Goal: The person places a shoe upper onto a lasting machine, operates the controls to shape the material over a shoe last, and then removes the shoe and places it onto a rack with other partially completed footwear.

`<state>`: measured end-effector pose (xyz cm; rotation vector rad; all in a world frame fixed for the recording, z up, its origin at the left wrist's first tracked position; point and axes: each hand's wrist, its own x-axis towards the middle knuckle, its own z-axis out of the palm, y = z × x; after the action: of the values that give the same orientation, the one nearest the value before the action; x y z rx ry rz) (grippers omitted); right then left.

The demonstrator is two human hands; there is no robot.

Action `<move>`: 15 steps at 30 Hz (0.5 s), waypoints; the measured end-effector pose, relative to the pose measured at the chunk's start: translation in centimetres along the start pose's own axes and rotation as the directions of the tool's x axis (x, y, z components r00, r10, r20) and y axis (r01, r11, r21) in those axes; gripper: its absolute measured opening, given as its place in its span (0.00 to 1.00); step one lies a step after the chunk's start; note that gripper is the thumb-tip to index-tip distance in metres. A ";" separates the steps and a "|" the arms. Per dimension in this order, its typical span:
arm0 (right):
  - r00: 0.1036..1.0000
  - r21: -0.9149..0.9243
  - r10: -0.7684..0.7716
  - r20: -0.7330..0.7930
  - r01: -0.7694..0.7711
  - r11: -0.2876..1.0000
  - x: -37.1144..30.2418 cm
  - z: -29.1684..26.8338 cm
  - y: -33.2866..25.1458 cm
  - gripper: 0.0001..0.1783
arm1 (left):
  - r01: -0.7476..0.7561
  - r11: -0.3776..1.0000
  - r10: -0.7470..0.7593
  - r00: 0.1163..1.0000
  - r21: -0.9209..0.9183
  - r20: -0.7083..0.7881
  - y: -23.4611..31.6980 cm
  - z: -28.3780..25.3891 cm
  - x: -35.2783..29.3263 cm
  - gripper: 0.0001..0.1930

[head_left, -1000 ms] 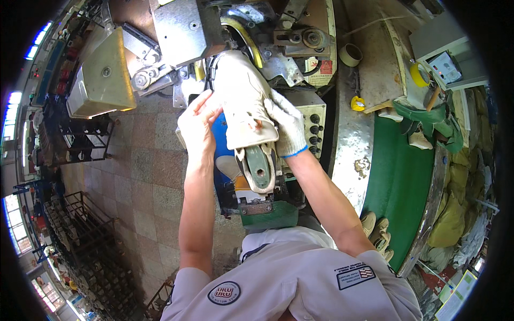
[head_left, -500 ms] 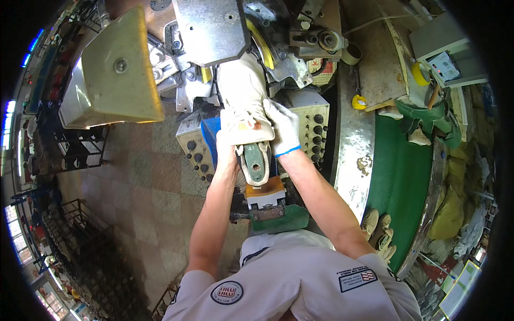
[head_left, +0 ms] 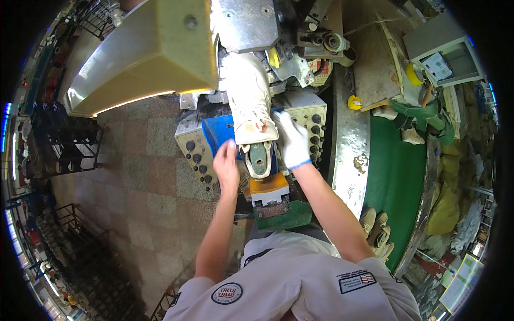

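A cream fabric shoe upper (head_left: 248, 88) is stretched over a green shoe last (head_left: 261, 157), whose heel end points toward me. Its toe end lies under the metal plate (head_left: 246, 24) of a machine. My left hand (head_left: 227, 165) is bare and stands just left of the last, apart from it, fingers loosely extended and holding nothing. On the other side, my right hand (head_left: 293, 140) wears a white glove with a blue cuff. Its fingers are stretched out beside the upper, slightly blurred, with nothing in them. Below the last sits an orange pad (head_left: 269, 185).
A large yellowish hood (head_left: 155, 59) reaches over the machine's left side. Control boxes with black knobs (head_left: 198, 158) flank the shoe. To the right runs a green belt (head_left: 399, 187), with several shoes (head_left: 377, 232) at its near end. A rack (head_left: 75, 144) stands left.
Both hands have let go of the shoe and moved apart, the left down and left, the right outward. The yellowish hood has swung right, closer to the metal plate.
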<state>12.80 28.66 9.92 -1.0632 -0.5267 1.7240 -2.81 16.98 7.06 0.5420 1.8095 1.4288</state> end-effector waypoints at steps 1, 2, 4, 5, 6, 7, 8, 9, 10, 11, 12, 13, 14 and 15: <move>0.999 0.037 0.033 0.042 -0.035 0.999 -0.8 -2.2 -0.7 0.22 | -0.007 0.990 0.019 0.996 0.141 -0.085 -3.0 -1.3 -1.8 0.26; 0.995 0.072 0.064 0.083 -0.070 0.995 -2.0 -4.6 -1.8 0.23 | 0.074 0.970 -0.035 0.985 0.233 -0.168 -5.2 -2.2 -3.7 0.23; 0.988 -0.099 -0.091 0.125 0.104 0.990 -5.4 -8.1 -4.1 0.24 | 0.266 0.918 -0.210 0.955 0.296 -0.207 -9.0 -3.0 -7.3 0.34; 0.995 0.026 -0.056 0.088 0.054 0.998 -6.2 -11.0 -4.8 0.24 | 0.354 0.842 -0.317 0.935 0.406 -0.158 -11.0 -3.0 -8.1 0.46; 0.998 0.150 -0.016 0.059 0.007 0.989 -6.9 -13.2 -5.3 0.24 | 0.355 0.792 -0.330 0.933 0.497 -0.141 -14.0 -2.5 -8.5 0.47; 1.000 0.003 -0.021 -0.014 0.021 1.000 -7.9 -13.1 -6.3 0.24 | 0.378 0.845 -0.363 0.925 0.378 -0.112 -18.6 -2.2 -8.2 0.43; 0.995 -0.148 -0.045 -0.094 0.031 0.989 -9.0 -13.0 -7.3 0.23 | 0.380 0.867 -0.367 0.925 0.323 -0.101 -21.3 -1.5 -8.3 0.40; 0.992 -0.172 -0.044 -0.115 0.024 0.985 -9.5 -13.4 -8.0 0.25 | 0.366 0.890 -0.346 0.930 0.271 -0.122 -23.0 -0.6 -8.0 0.37; 0.992 -0.148 -0.040 -0.123 0.022 0.989 -9.8 -13.4 -8.6 0.26 | 0.350 0.904 -0.317 0.934 0.246 -0.163 -23.9 0.1 -7.7 0.34; 0.993 -0.160 -0.036 -0.109 0.018 0.987 -9.9 -13.1 -9.1 0.26 | 0.339 0.909 -0.291 0.933 0.243 -0.212 -24.8 0.3 -7.1 0.31; 0.989 -0.164 -0.045 -0.139 0.022 0.986 -10.3 -14.1 -9.5 0.26 | 0.333 0.865 -0.270 0.940 0.375 -0.210 -21.5 1.2 -7.3 0.30; 0.992 -0.167 -0.046 -0.117 0.026 0.986 -10.4 -14.1 -9.7 0.26 | 0.325 0.870 -0.230 0.933 0.370 -0.277 -20.5 1.5 -7.2 0.25; 0.994 -0.171 -0.045 -0.096 0.028 0.985 -10.3 -14.0 -9.8 0.25 | 0.303 0.886 -0.232 0.945 0.350 -0.231 -19.5 1.2 -7.1 0.21; 0.996 -0.172 -0.038 -0.077 0.025 0.985 -10.2 -13.9 -9.7 0.24 | 0.317 0.892 -0.265 0.944 0.323 -0.196 -18.0 0.8 -7.3 0.21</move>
<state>30.77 21.57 14.14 -1.2333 -0.6458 1.6235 4.53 7.10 -7.98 0.3236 2.1787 0.9669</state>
